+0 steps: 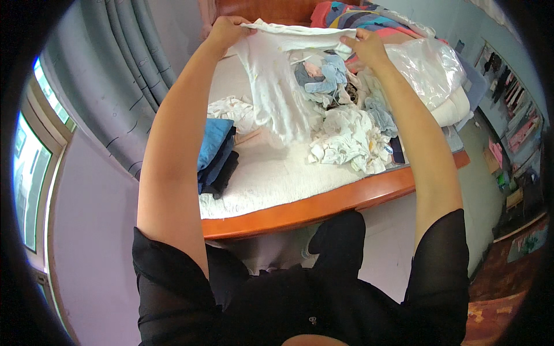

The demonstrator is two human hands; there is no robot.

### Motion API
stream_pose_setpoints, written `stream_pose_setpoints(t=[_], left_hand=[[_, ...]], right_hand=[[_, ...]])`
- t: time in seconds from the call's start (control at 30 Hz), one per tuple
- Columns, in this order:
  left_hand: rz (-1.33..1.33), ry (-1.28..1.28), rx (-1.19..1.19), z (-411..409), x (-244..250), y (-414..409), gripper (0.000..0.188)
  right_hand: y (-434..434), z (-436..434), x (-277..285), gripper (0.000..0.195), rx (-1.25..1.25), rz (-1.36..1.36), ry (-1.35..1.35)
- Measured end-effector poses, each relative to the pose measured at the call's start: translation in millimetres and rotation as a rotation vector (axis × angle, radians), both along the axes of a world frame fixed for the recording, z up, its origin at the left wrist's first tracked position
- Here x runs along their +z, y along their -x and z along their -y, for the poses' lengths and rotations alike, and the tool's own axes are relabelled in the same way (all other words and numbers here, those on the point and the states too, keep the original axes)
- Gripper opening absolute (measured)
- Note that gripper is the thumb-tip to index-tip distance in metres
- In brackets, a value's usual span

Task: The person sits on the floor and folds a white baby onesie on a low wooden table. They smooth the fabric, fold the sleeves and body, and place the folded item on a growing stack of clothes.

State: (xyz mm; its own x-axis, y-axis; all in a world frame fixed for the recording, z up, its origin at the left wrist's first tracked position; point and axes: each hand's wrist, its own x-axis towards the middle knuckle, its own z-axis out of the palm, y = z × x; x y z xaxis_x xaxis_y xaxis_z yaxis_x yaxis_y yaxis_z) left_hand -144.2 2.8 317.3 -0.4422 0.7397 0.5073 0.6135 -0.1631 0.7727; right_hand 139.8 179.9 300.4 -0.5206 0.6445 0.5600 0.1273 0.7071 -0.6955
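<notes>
A white cloth garment (277, 82) hangs stretched above the bed, its upper edge pulled taut between both hands. My left hand (228, 32) pinches one upper corner, and my right hand (367, 46) grips the opposite end. The lower part of the garment dangles and looks blurred. Below it on the white bed cover (277, 181) lies a crumpled white garment (233, 113). By my left forearm sits a stack of folded blue and dark clothes (216, 147). Under my right arm spreads a heap of rumpled white clothes (352, 138), with blue and grey clothes (329, 75) behind it.
The bed's wooden edge (311, 212) runs in front of my legs. A clear plastic bag (426, 71) and a colourful patterned blanket (368, 19) are at the far right of the bed. A grey curtain (117, 86) and window (37, 173) stand at left.
</notes>
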Motion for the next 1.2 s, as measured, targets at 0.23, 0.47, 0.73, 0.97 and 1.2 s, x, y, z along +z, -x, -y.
stream_pose_setpoints(t=[0.23,0.47,0.73,0.97,1.2], left_hand=[[-0.246,-0.017,0.052,12.6,-36.1,-12.7,0.019],[-0.58,-0.04,-0.105,124.0,-210.0,-105.2,0.02],[-0.625,0.213,-0.276,242.4,-369.5,-194.3,0.026],[-0.626,0.398,-0.368,236.4,-370.5,-199.6,0.024],[-0.23,0.245,-0.053,95.1,-322.4,-127.4,0.011]], right_hand=[[-30.7,19.9,-46.3,0.024,-0.017,0.002,-0.152],[-134.4,104.4,-213.1,0.029,-0.006,0.267,-0.092],[-209.0,216.4,-337.5,0.022,0.194,0.495,-0.072],[-204.1,214.6,-348.9,0.028,0.187,0.551,-0.139],[-205.6,218.0,-361.6,0.035,0.177,0.534,-0.133]])
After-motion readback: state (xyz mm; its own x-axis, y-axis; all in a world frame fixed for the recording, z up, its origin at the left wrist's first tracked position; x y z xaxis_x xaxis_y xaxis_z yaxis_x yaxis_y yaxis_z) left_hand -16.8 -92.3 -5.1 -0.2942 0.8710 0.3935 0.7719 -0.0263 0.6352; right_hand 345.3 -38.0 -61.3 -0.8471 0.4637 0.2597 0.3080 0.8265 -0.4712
